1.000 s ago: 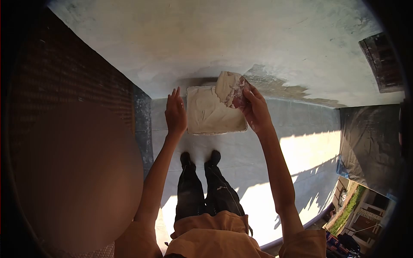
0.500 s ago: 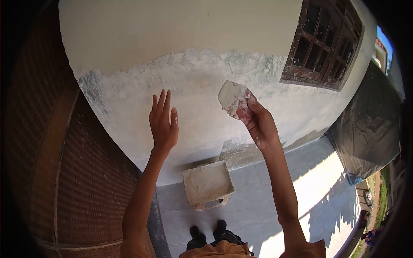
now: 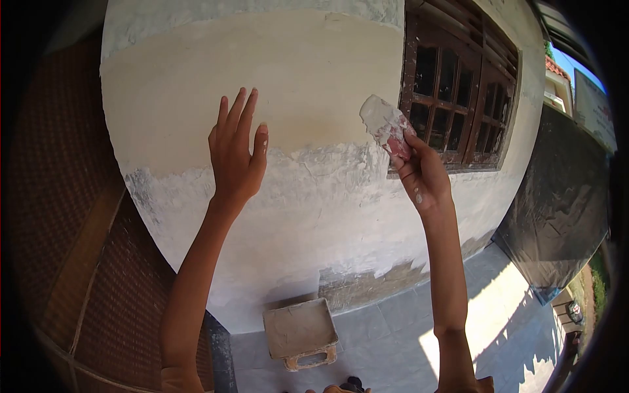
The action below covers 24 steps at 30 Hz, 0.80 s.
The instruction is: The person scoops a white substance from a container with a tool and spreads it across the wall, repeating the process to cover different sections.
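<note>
My right hand (image 3: 427, 175) grips a reddish putty scraper (image 3: 398, 144) by its lower end. Thick pale putty (image 3: 379, 112) covers the scraper's far end, which overlaps the wall just left of the window. Dried white spots mark the base of my thumb. My left hand (image 3: 237, 154) is raised in front of the wall (image 3: 314, 78), fingers stretched upward and thumb apart, with nothing in it. Behind both hands, a rough whitish band of putty crosses the cream wall. Down on the floor, a small stool (image 3: 300, 331) bears a smeared layer of putty on its top.
A dark wooden window (image 3: 452, 98) with panes is set into the wall at right. Woven brown matting (image 3: 59, 177) hangs at left. Grey floor tiles (image 3: 386, 340) run along the wall's foot, partly sunlit. Dark sheeting (image 3: 550, 203) stands at far right.
The view has tilted up, so more upper wall and window show and the stool sits lower. Both hands are higher against the wall; the scraper has moved right, close to the window.
</note>
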### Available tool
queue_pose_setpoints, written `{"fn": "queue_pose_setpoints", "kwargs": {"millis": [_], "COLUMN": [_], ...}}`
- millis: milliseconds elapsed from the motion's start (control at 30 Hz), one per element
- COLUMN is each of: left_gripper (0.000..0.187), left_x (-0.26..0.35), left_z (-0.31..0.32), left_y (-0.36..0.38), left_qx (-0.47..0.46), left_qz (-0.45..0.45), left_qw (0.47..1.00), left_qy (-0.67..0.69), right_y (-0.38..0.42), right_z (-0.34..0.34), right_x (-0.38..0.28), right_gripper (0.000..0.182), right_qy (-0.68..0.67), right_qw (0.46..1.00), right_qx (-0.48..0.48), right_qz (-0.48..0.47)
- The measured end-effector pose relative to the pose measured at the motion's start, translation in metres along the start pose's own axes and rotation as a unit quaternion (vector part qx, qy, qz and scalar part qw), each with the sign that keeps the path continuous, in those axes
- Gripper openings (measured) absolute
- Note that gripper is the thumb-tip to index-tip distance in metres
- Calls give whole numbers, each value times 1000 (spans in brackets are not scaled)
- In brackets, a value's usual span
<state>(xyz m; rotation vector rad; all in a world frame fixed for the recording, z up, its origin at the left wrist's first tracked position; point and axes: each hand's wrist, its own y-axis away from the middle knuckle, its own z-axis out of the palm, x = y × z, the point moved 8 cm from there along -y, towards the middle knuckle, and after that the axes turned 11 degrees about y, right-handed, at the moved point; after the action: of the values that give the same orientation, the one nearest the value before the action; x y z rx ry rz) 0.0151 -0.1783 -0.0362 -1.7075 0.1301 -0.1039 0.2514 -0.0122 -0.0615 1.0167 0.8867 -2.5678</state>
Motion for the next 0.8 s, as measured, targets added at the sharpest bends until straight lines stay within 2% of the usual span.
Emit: {"fn": "queue_pose_setpoints", "kwargs": {"millis": [433,800], "left_gripper": [49,51], "left_x": [84,76], "left_z": [93,133], "left_y": [-28,-54], "left_qx": [7,13], "left_qz": [8,23], "left_qw": [996,995], "left_qy": [-87,-95], "right_y": [-73,-111], "right_z": [-114,-130], "right_x": [-68,-75], "right_gripper": [28,30], "right_qy": [-6,-32], "right_qw": [999,998], "right_qx": [-34,-42], "right_qz": [39,41]}}
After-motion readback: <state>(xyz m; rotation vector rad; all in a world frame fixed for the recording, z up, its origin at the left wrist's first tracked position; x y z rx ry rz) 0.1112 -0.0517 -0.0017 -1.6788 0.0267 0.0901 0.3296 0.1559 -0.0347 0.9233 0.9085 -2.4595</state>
